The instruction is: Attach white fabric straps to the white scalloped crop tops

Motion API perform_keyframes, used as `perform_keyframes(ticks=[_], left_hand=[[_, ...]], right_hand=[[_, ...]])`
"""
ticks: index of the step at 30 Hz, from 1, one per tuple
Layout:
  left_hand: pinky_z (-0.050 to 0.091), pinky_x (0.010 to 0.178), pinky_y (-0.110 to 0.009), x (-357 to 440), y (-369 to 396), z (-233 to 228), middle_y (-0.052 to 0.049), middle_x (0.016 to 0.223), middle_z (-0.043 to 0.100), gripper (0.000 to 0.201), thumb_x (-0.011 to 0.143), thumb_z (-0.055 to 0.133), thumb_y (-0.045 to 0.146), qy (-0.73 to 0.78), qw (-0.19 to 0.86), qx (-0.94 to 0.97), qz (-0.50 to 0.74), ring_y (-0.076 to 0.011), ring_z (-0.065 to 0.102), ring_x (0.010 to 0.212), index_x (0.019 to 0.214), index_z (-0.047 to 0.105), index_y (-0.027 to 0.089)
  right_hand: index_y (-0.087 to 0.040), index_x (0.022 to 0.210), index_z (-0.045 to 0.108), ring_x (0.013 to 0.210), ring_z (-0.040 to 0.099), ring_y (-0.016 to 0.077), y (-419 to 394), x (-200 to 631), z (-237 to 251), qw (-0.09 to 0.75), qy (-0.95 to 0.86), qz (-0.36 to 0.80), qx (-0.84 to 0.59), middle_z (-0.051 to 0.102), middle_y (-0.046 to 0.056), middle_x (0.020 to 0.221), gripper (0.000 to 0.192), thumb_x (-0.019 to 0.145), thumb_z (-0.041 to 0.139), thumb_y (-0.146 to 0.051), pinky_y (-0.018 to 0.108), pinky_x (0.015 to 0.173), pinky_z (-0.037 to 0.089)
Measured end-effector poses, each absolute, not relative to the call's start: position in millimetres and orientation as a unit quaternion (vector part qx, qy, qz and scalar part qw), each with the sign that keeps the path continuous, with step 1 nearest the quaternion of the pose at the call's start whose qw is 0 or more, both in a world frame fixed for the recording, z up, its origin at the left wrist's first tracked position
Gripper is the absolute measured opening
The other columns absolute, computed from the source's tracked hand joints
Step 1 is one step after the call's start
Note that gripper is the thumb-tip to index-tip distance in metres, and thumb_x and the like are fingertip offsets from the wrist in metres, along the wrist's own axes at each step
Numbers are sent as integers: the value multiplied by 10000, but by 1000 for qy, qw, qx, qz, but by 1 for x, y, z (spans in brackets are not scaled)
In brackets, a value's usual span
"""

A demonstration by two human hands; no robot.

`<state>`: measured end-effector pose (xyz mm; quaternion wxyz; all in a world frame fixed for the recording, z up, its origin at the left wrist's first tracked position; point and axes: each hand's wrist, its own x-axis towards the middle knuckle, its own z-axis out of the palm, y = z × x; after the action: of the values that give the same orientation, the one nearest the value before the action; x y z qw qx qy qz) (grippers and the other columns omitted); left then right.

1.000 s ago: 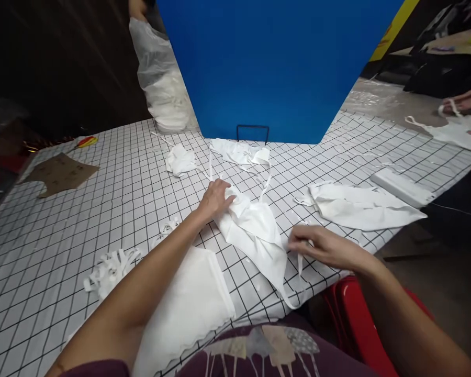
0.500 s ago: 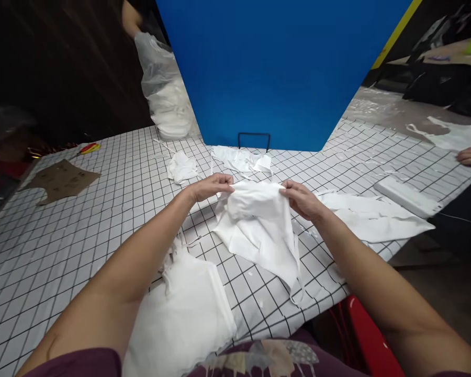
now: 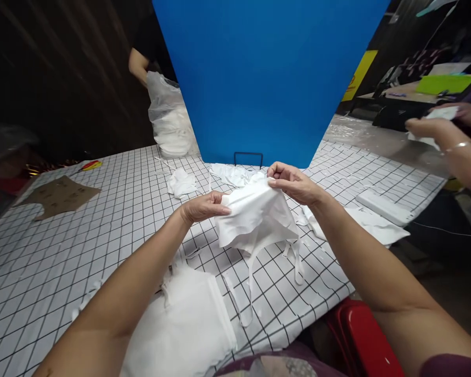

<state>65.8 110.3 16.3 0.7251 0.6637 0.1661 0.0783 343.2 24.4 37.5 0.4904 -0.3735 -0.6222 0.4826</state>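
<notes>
A white cloth piece (image 3: 255, 220) with dangling straps hangs in the air above the grid-patterned table (image 3: 82, 230). My left hand (image 3: 202, 206) pinches its left edge. My right hand (image 3: 292, 183) grips its upper right edge, slightly higher and farther out. The straps trail down toward the table near its front edge. A stack of folded white cloth (image 3: 184, 324) lies under my left forearm at the table's near edge.
A blue board (image 3: 262, 78) stands upright at the back. More white cloth pieces (image 3: 182, 182) lie by it and at the right (image 3: 371, 222). A filled plastic bag (image 3: 170, 123), a brown cardboard shape (image 3: 58, 195), a co-worker's hands (image 3: 443, 131) at the right, a red stool (image 3: 357, 335) below.
Both hands have lifted the white cloth off the table and its straps now hang free. My right hand came up from the near edge to the cloth's top. The view tilted upward.
</notes>
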Motion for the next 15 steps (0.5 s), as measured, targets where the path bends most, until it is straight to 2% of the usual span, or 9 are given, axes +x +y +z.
perform_keyframes(ticks=[6,10,13,15], left_hand=[[560,760,-307,31,120,27,-94,885,756,277,688,827,342,209,692,682,114,-202,695,784,866,771,137],[544,740,-318,11,134,33,-90,879,742,320,665,835,380,258,677,674,143,-210,676,768,876,761,150],[528,771,-334,3,142,22,-83,877,716,351,712,787,468,299,671,664,143,-207,658,783,888,740,168],[498,703,-295,2,145,8,-49,768,663,324,737,767,481,337,638,685,101,-165,605,694,819,711,173]], right_hand=[[-206,937,610,729,518,128,13,375,63,511,-625,436,-398,552,14,858,348,724,833,-367,230,587,441],[-209,933,633,682,523,116,11,392,65,521,-610,433,-411,561,7,834,347,710,845,-367,218,541,428],[-195,975,645,659,511,96,20,394,44,474,-609,465,-433,548,-3,812,331,755,813,-377,200,524,417],[-184,1000,648,680,519,96,30,392,20,413,-609,490,-468,548,-6,816,336,779,789,-396,203,548,433]])
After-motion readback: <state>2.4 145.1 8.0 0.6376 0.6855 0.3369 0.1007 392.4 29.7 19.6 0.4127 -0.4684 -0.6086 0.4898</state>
